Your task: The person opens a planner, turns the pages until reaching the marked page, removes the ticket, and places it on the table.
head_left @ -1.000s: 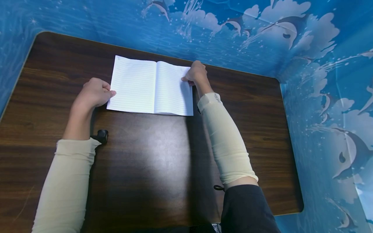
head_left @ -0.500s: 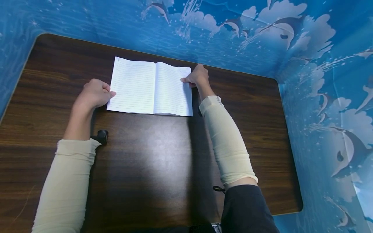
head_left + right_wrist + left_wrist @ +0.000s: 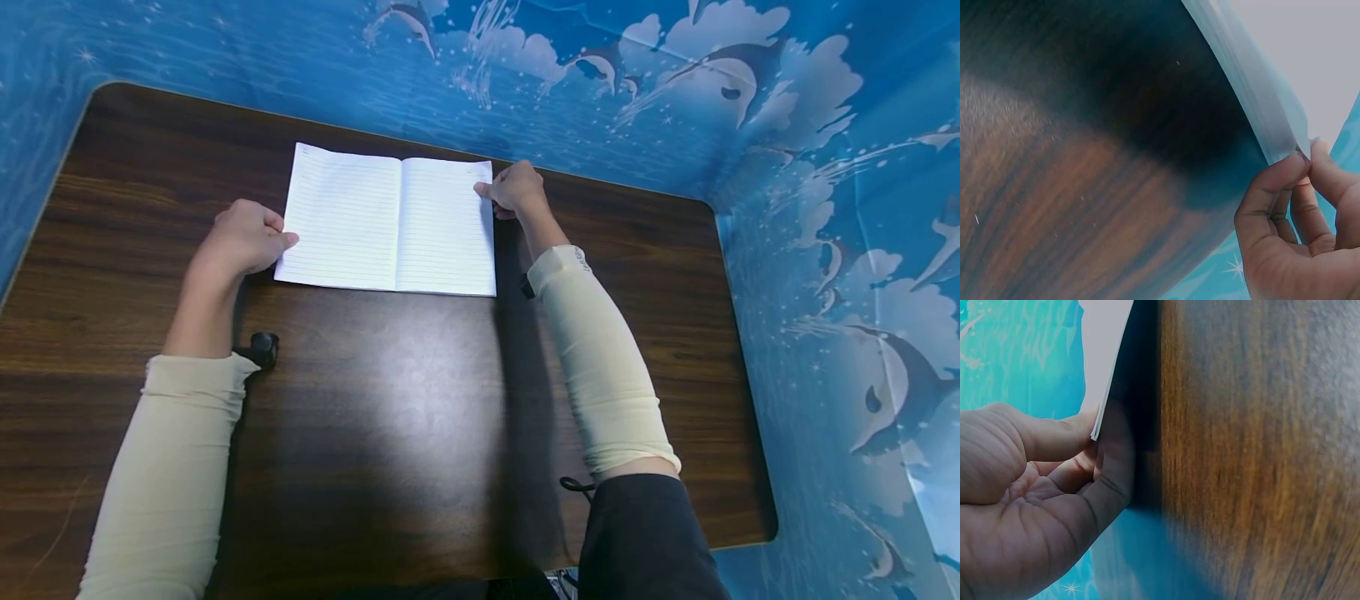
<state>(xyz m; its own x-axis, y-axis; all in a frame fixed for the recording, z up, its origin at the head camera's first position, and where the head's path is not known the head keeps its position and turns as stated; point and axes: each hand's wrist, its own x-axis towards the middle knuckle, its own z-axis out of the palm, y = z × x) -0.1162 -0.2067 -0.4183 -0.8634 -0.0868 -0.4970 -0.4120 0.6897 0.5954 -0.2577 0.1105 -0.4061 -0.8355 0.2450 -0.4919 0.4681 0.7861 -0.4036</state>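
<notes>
An open notebook (image 3: pixel 345 218) with ruled white pages lies near the far edge of the table. My left hand (image 3: pixel 243 237) pinches its left edge, thumb on the page and fingers beneath. The left wrist view has the left hand (image 3: pixel 1041 481) holding a thin layer of pages (image 3: pixel 1105 375) close beside the tabletop. At the upper right edge my right hand (image 3: pixel 516 188) pinches the paper. In the right wrist view, the thumb and forefinger of the right hand (image 3: pixel 1300 212) grip the corner of a page (image 3: pixel 1310 62), with a fan of pages beside it.
A dark wood-grain table (image 3: pixel 375 400) fills the area under the arms, its far edge right behind the notebook. A blue dolphin-print sheet (image 3: pixel 600 108) hangs at the back and right. A black wrist device (image 3: pixel 262 350) projects from the left sleeve.
My right hand has shifted slightly right and up along the notebook's right edge, and the right page lies flatter. The left hand keeps its place.
</notes>
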